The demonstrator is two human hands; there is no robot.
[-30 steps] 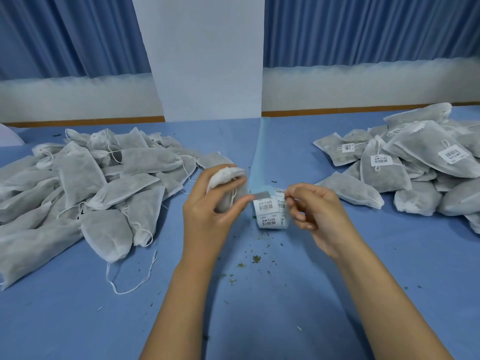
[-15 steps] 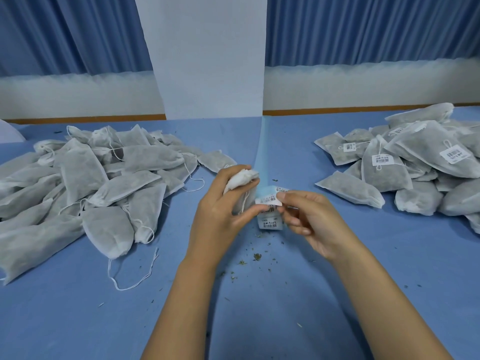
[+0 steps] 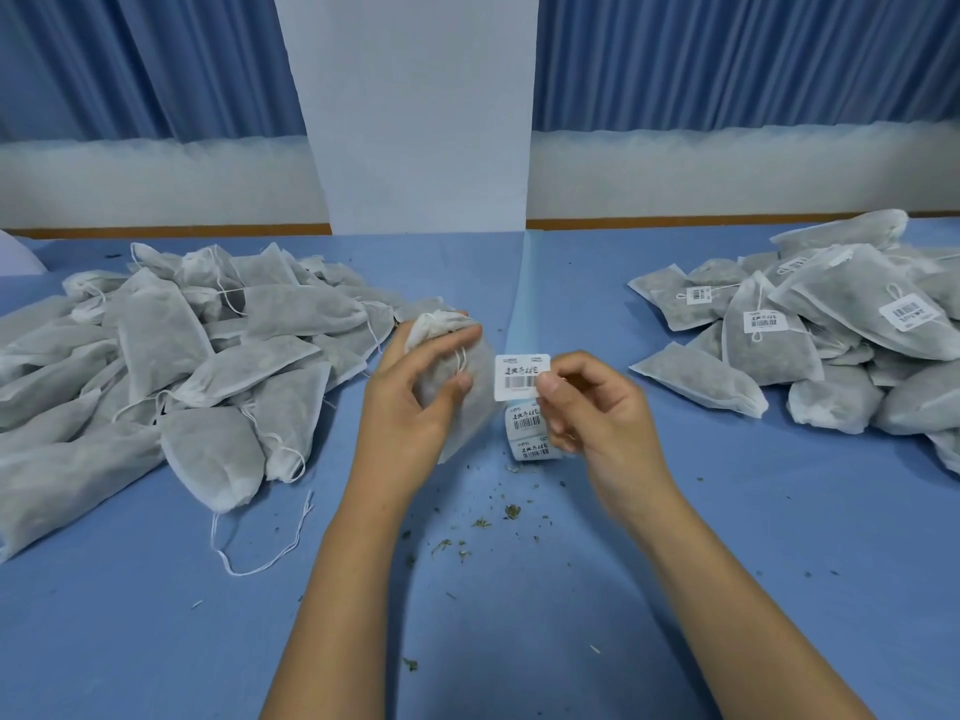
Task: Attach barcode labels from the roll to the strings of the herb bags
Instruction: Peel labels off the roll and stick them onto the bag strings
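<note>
Now the left hand (image 3: 410, 407) holds one herb bag (image 3: 441, 376) upright at the middle of the counter (image 3: 519, 641). Its grip is curled round the bag, fingers over the top and thumb on the near side. The bag's thin white string (image 3: 459, 362) hangs down the front, just by the thumb. The right hand (image 3: 602, 413) holds one barcode label (image 3: 519, 376). Its grip pinches the label's right edge between thumb and a finger. The label is near the bag but does not touch it, and it is not on the string yet. The roll (image 3: 529, 436) of labels sits on the counter just under the label, between the two hands.

On the left lies a big pile of bare bags (image 3: 182, 366). On the right lies a pile of done bags (image 3: 810, 345) with labels on them. Small green crumbs (image 3: 483, 522) lie on the counter near the arms.

What could go wrong? I think the label is sticky, so it could fold and stick to itself, or to a finger, if the pinch slips. The string is thin and lies flat on the cloth, so the label could stick to the bag and miss the string. That would happen if the string is not lifted away first. A hard squeeze could push more crumbs out of the bag. A low wrist could bump the roll and make it roll away.
</note>
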